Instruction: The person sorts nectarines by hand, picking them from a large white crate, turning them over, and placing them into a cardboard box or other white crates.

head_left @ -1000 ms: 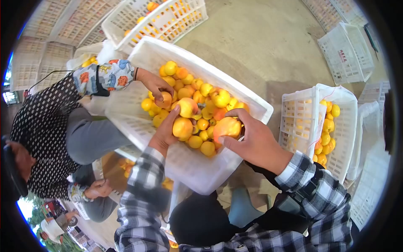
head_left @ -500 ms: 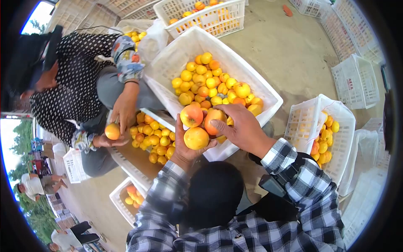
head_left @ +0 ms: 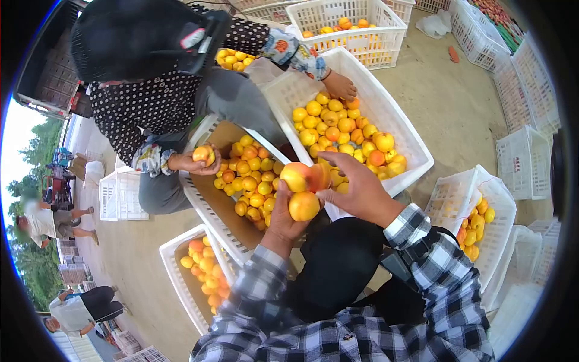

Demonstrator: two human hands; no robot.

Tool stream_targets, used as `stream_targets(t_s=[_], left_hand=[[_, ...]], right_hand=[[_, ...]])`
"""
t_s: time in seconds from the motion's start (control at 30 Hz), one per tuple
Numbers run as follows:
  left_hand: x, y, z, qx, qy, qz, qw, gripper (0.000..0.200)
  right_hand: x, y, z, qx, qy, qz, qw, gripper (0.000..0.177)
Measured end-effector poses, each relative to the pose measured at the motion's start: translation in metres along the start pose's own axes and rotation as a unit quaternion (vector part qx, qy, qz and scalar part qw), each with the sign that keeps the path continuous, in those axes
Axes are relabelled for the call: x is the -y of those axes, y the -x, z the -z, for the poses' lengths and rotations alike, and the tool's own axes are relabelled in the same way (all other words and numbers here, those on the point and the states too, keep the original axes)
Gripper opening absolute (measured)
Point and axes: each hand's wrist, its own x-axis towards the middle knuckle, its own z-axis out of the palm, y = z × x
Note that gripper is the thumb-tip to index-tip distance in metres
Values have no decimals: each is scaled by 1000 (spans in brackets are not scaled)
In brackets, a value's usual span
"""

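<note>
Blk/wht plaid flannel sleeves [head_left: 250,295], both arms.

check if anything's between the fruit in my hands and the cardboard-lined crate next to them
Nothing visible. The fruit in the left hand and right hand hang by the lined crate; a co-worker's hand rests at its far side.

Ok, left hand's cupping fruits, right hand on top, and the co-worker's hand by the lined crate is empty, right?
Not empty: in the head view the co-worker's hand by the lined crate holds a single fruit. The left hand does cup fruits, right hand on top.
</note>
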Motion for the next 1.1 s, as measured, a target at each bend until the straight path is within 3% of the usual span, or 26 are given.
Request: stream_targets(t_s=[0.03, 0.17, 0.23, 0.27, 0.3, 0.37, 0.4, 0.43, 0.47, 0.5, 0.57, 0.67, 0.73, 0.77, 0.83, 0.9, 1.0, 1.1], left_hand=[[1, 5, -1, -40, -99, -34, 994, 71], [-2, 21, 2, 14, -181, -52, 982, 60], [-1, 37, 4, -44, -185, -47, 981, 56], [-5, 50, 5, -32, -192, -51, 979, 57], [-13, 68, 19, -34, -217, -1, 976, 68], [-22, 118, 39, -26, -98, -10, 995, 65], [-31, 152, 39, -79, -220, -52, 971, 64], [-35, 178, 62, -36, -224, -89, 970, 59], [-49, 208, 85, -112, -97, -50, 988, 50], [-55, 241, 105, -148, -150, -88, 974, 49], [-63, 297, 108, -344, -78, -104, 930, 73], [-61, 367, 162, -353, -75, -120, 925, 75], [-53, 394, 196, -387, -198, -150, 888, 80], [-56, 396, 195, -385, -192, -148, 890, 80], [-61, 397, 191, -336, 97, -147, 925, 78], [-52, 398, 212, -362, 129, -160, 909, 78], [-45, 388, 219, -304, 164, -195, 918, 74], [-53, 358, 167, -287, 213, -197, 913, 68]], right_hand=[[4, 0, -2, 23, 30, 35, 999, 64], [19, -1, -4, 105, 72, 67, 990, 69], [21, 0, -8, 127, 64, 89, 986, 71], [24, 1, -10, 142, 48, 75, 986, 70], [26, 2, -11, 154, 38, 56, 986, 69], [34, 1, -12, 186, -32, -31, 981, 63], [27, 2, -13, 177, -23, -4, 984, 55], [23, 3, -13, 171, -25, -22, 985, 49], [22, 2, -14, 167, -20, -45, 985, 47], [20, 0, -16, 164, -17, -69, 984, 45], [16, 0, -20, 141, -34, -93, 985, 39], [5, -2, -26, 131, -82, -94, 983, 34], [20, -4, -30, 126, -95, -106, 982, 35], [23, -5, -31, 118, -97, -114, 982, 35], [22, -1, -33, 109, -91, -119, 983, 35], [18, 1, -35, 97, -89, -121, 984, 34], [11, 5, -33, 45, -91, -146, 984, 32], [9, 6, -32, 40, -141, -137, 980, 27]])
